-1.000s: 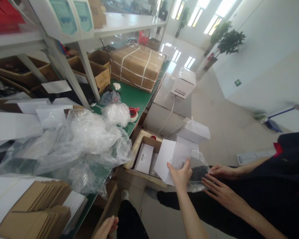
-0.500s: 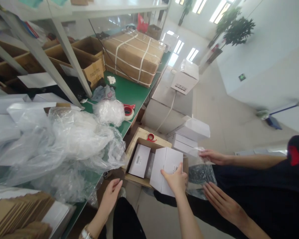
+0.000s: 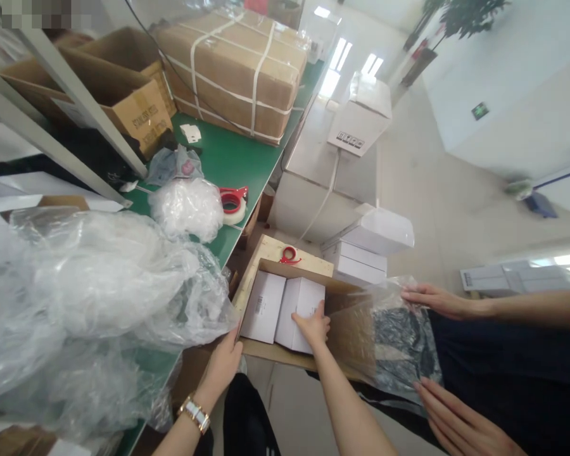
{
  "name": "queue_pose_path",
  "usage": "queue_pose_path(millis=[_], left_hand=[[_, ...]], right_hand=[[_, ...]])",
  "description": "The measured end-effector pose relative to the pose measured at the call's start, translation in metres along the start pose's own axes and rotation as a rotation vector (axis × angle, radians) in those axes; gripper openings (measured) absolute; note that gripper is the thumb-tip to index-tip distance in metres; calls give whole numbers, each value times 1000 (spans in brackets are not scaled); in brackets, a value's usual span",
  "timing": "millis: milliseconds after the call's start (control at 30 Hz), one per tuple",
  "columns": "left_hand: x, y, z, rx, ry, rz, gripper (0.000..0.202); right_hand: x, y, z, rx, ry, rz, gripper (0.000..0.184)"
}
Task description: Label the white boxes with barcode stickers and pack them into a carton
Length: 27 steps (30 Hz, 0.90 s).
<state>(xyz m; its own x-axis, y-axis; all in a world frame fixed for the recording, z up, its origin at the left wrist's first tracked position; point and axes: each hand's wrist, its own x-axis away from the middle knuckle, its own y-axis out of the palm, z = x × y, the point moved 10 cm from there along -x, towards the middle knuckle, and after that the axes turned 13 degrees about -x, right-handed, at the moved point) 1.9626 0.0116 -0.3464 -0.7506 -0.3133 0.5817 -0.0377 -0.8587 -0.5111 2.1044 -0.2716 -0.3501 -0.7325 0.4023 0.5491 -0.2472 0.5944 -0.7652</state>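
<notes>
White small box (image 3: 300, 313) is pressed down by the right hand (image 3: 313, 324), fingers spread flat on it, inside the cardboard carton (image 3: 342, 329) beside another white box (image 3: 263, 306). Carton's near edge is gripped by the left hand (image 3: 223, 364), below the green bench (image 3: 228, 171).

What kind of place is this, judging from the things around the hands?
Probably a packing or shipping area: a strapped cardboard carton and a tape dispenser on the green bench, and white boxes going into an open carton.
</notes>
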Motion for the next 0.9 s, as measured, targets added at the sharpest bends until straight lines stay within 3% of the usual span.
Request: queue_pose_path(millis=[233,433,600,667,733,833,900], left_hand=[[0,3,-3,-22,11,-13,70],[-4,5,-12,-78,-14,-35,71],[-7,5,-11,-143,22,-13,69],[-11,5,-6,-150,51,-12,68],[-10,5,0,-140,72,-13,69],[29,-9,3,-123,110,90,69],[89,-22,-5,-124,136,194,59]], right_hand=[[-5,34,-2,10,34,15,124],[-17,53,-4,-1,-56,-118,116],[-20,57,-4,41,-61,-161,123],[-20,51,-10,45,-58,-152,121],[-14,36,-22,32,-93,-133,108],[25,2,-46,-22,-285,-104,65],[78,-15,-54,-79,-475,-112,48]])
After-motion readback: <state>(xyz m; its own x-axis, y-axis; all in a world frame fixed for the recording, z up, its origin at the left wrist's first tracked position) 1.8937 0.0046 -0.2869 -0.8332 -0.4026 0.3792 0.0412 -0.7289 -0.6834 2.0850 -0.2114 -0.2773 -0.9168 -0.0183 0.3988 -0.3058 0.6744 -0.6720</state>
